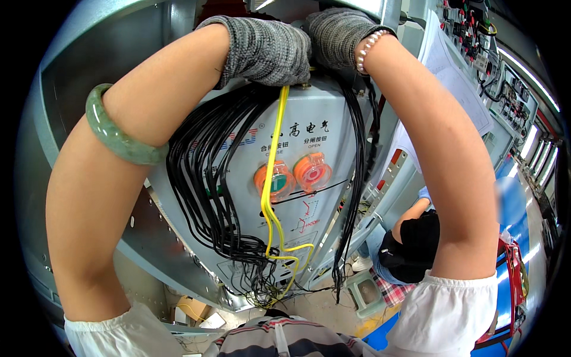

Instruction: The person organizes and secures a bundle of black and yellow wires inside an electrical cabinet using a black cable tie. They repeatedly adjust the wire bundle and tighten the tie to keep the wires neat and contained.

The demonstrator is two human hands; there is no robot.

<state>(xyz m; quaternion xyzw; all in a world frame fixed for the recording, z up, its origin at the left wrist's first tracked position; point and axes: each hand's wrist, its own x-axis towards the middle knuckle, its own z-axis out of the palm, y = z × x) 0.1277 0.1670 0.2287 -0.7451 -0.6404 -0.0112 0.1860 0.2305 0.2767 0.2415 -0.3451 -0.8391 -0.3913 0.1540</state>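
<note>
Both my hands wear grey knit gloves and meet at the top of a light grey panel (247,157). My left hand (267,50) lies above a thick bundle of black wires (205,143); several yellow wires (272,166) emerge just beneath it. Beside it is my right hand (339,38), over a thinner bundle of black wires (355,154). The fingers of both hands are hidden behind the gloves' backs, so I cannot see what they grip. Below, the panel carries a green button (277,182) and a red button (312,172) under orange-rimmed clear covers.
Metal cabinet walls (77,172) enclose the left side. Loose wire ends hang tangled at the panel's foot. To the lower right a person in black (410,253) sits low, near a grey-green plastic stool (364,293). An open cardboard box (193,308) lies on the floor.
</note>
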